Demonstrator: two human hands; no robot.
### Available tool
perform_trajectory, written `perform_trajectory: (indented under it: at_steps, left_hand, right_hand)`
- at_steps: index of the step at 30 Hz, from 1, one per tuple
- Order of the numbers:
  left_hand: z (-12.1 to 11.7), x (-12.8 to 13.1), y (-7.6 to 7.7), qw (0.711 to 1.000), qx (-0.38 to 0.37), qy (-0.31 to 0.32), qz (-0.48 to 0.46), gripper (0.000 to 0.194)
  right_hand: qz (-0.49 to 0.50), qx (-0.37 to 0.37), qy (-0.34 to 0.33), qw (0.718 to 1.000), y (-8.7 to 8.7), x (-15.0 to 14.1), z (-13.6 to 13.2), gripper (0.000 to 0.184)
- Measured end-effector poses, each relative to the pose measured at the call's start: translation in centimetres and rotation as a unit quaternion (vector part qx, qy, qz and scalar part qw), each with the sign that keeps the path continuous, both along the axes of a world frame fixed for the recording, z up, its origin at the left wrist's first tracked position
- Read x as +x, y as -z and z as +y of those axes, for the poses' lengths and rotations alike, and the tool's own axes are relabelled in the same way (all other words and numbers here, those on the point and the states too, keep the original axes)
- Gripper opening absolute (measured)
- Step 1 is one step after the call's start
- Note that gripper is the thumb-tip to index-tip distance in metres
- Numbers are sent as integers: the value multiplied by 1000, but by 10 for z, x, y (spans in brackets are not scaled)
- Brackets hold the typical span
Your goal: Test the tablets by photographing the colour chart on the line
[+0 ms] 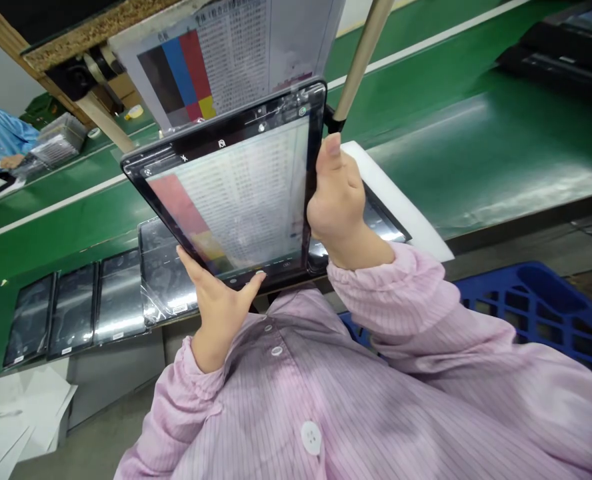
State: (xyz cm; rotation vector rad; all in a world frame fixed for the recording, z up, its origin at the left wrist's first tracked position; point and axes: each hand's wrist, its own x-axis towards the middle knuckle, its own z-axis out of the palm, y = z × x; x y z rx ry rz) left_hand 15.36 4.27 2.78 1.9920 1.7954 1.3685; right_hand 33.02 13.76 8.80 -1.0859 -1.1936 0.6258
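I hold a black tablet (pixel 236 187) up in front of me with both hands. Its lit screen shows a camera picture of the test chart (pixel 226 60) that hangs just behind it, a sheet with black, blue, red and yellow bars and fine print. My left hand (pixel 221 303) grips the tablet's lower edge, thumb on the glass. My right hand (pixel 339 200) is wrapped round its right edge. Both arms wear pink striped sleeves.
A green conveyor belt (pixel 476 133) runs across. Several wrapped tablets (pixel 101 303) lie in a row at its near edge, one more under my right hand on a white pad (pixel 406 207). A blue plastic crate (pixel 541 313) is at right. A co-worker's blue sleeve (pixel 1 137) shows far left.
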Motion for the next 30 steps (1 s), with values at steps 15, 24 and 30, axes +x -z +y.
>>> perform_trajectory:
  at_steps: [15,24,30]
  left_hand:
    - [2,-5,2,1000,17,14,6,138]
    - [5,-22,-16,839,-105,100,-524,50]
    - [-2,-18,-15,758,-157,67,-630,49]
  right_hand:
    - [14,10,-42,999,5,0,4,62]
    - [36,11,-114,993,-20,0,-19,60]
    - [-4,72,-272,960,-18,11,-29,74]
